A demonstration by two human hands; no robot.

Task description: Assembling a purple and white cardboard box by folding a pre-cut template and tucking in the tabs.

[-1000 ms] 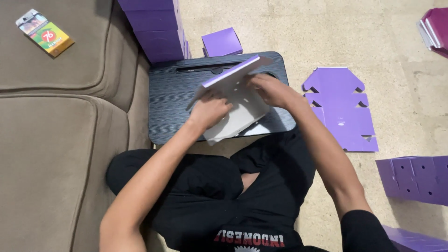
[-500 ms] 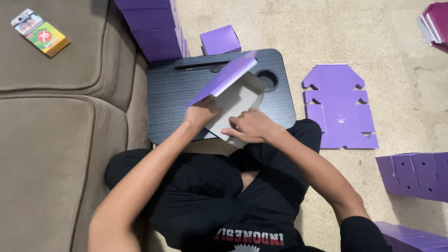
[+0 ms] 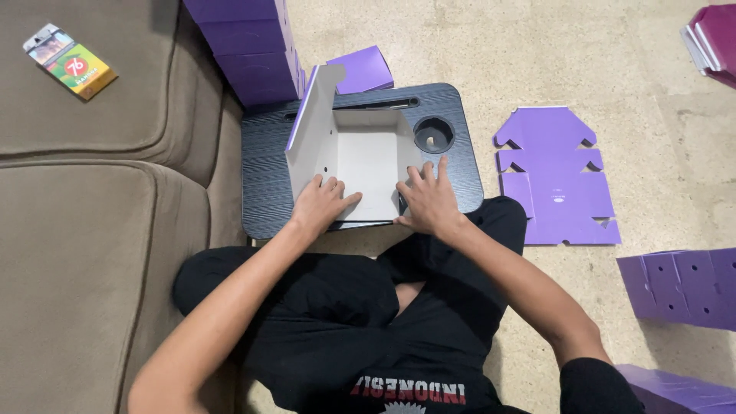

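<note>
**Box now stands open on the lap desk**

The person sits cross-legged on the floor. The left hand (image 3: 320, 203) lies flat, fingers spread, on the near left edge of the box (image 3: 366, 161); the right hand (image 3: 431, 201) presses the near right edge the same way. Neither hand is closed around anything. A second ago the card was a tilted, half-folded sheet held up in both hands; now it rests on the desk (image 3: 264, 192) with white walls raised and its purple-backed lid standing at 10 o'clock, so the shape looks formed and is being pressed down.

At 3 o'clock a flat blank (image 3: 556, 176) lies on the floor, well apart. Folded purple pieces (image 3: 678, 287) sit at 4 o'clock. At 12 o'clock a small box (image 3: 360, 69) touches the desk's far edge, beside a purple stack (image 3: 245, 46). A sofa (image 3: 92, 230) fills 9 o'clock, with a packet (image 3: 70, 61) at 10. The desk's cup hole (image 3: 434, 135) lies just beside the box's far right corner.
</note>
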